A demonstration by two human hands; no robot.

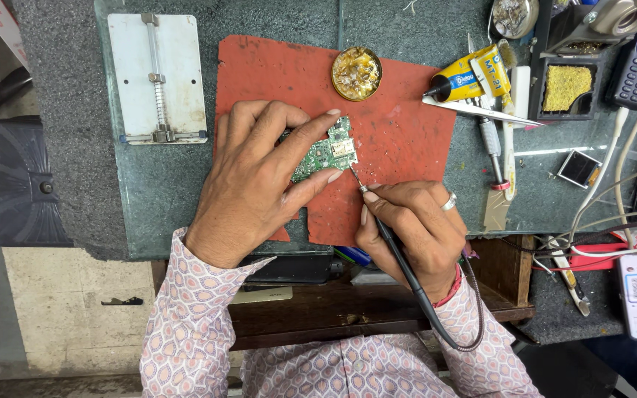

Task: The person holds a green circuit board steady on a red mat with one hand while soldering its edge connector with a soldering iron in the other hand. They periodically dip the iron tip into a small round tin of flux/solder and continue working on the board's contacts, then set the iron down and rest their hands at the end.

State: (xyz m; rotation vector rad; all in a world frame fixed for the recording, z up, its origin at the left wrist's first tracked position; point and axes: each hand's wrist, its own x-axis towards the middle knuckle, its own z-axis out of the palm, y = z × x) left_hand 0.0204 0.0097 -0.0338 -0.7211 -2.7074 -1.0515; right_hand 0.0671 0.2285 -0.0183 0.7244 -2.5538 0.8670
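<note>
1. The left hand (259, 173) pinned a small green circuit board (324, 153) flat between thumb and forefinger, fingertips at its edges, apparently so the middle stayed bare for work.
2. The board lay on a worn red mat (399, 125), matte and nicked, which sat on a speckled grey stone slab (164, 191).
3. The right hand (411, 228) was closed in a pen grip around a slim black soldering iron (388, 243); its thin metal tip met the board's lower right corner, just beside the left thumb. The cable trailed back past the wrist.
4. Beyond the pinching fingers sat a round brass tin of tip-cleaning wire (357, 73), close enough for a quick wipe, I judged.
5. Well off beyond the left knuckles lay a white metal board holder (158, 77) with a sprung rail, empty.
6. Farther out past the iron hand lay a yellow glue tube (470, 76).
</note>
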